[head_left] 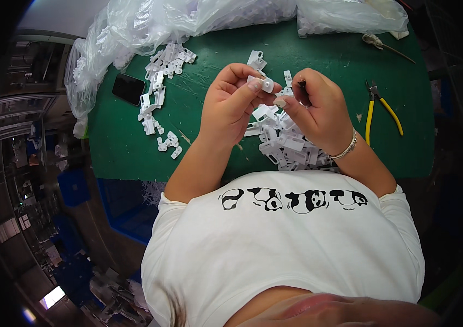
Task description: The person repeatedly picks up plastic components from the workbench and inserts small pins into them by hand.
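My left hand [229, 101] is closed, pinching a small white plastic part [267, 84] with a round end between thumb and fingers. Just right of it, my right hand [321, 109] has its fingers curled in and its thumb reaching toward that part. A small dark spot shows by its curled forefinger; what these fingers hold, if anything, I cannot make out. Below and between both hands lies a heap of white plastic parts [291, 144], partly hidden by the right hand. A few more white parts [256, 59] lie just beyond the left hand.
On the green table [188, 158], a line of white parts [158, 87] runs down the left, beside a black phone [128, 89]. Clear plastic bags [204, 19] filled with white pieces line the far edge. Yellow-handled pliers [376, 109] and a thin tool [387, 46] lie at right.
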